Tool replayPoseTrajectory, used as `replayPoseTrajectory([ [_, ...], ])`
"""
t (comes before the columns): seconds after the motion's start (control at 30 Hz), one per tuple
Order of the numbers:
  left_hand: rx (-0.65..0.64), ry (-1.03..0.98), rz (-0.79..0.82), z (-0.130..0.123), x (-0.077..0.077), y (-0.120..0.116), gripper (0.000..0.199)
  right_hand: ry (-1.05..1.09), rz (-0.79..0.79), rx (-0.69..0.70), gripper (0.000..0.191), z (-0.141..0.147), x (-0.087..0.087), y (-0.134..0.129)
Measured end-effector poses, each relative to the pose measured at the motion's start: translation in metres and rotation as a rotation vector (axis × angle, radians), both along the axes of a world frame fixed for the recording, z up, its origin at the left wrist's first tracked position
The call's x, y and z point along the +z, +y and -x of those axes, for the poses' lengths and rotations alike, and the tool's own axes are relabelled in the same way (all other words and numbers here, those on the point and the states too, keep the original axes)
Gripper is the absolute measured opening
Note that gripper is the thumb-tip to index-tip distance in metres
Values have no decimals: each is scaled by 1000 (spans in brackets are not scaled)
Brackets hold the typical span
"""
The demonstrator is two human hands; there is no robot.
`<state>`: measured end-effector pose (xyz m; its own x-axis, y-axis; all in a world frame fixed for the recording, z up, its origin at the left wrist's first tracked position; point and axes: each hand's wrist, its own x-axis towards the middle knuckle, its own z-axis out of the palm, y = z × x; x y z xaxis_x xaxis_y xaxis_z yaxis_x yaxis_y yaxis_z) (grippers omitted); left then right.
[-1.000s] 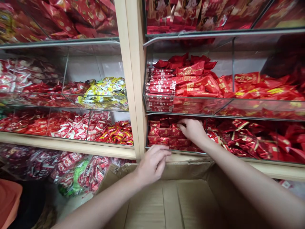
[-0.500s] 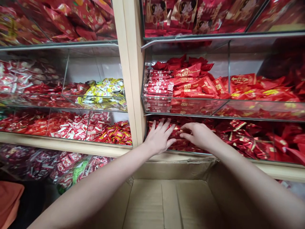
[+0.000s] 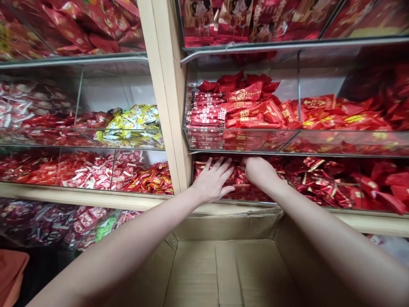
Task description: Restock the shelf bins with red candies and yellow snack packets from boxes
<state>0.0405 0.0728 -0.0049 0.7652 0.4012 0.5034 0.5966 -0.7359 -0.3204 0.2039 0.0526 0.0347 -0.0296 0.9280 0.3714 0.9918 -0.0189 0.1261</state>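
Note:
My left hand (image 3: 213, 181) lies flat with its fingers spread over the red candy packets (image 3: 241, 188) in the bottom bin, just right of the wooden post. Beside it, my right hand (image 3: 261, 172) reaches into the same bin with its fingers curled down among the packets. Its fingertips are hidden, and I cannot make out what they grip. Below both hands stands an open cardboard box (image 3: 223, 228), its inner base and far wall in view under my forearms.
A wooden post (image 3: 168, 94) divides the shelves. Above my hands runs a glass-fronted shelf of red packets (image 3: 246, 106). Yellow-wrapped candies (image 3: 134, 121) fill a left bin. Bagged candies (image 3: 54, 219) lie below at left, near an orange cloth (image 3: 11, 273).
My right hand has moved deeper into the bin, and its fingers have curled in. My left hand stays flat on the packets. The view has shifted slightly to the right.

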Motion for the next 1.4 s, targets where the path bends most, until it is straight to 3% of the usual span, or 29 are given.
replayPoseTrajectory([
  [0.17,61,-52,18,-19,-2,-5,61,-20,12,26,27,-2,5,-3],
  [0.37,135,-83,26,-31,-6,-5,57,-49,-35,77,22,-10,14,-33],
  [0.53,150,-82,39,-32,-4,-6,62,100,65,107,15,-15,11,-52],
  [0.7,84,-69,-5,-32,-3,-9,56,73,129,140,6,-24,2,-41],
  [0.87,41,-31,-13,-34,-2,-7,49,-50,113,150,12,-23,-3,-32],
  [1.1,25,12,15,-32,-4,-7,54,-53,148,99,18,-14,-2,-41],
  [1.3,54,-50,59,-39,-11,-11,63,-131,-17,169,20,-11,-3,-32],
  [1.4,33,-60,85,-40,-12,-11,63,-121,52,136,21,-4,0,-23],
])
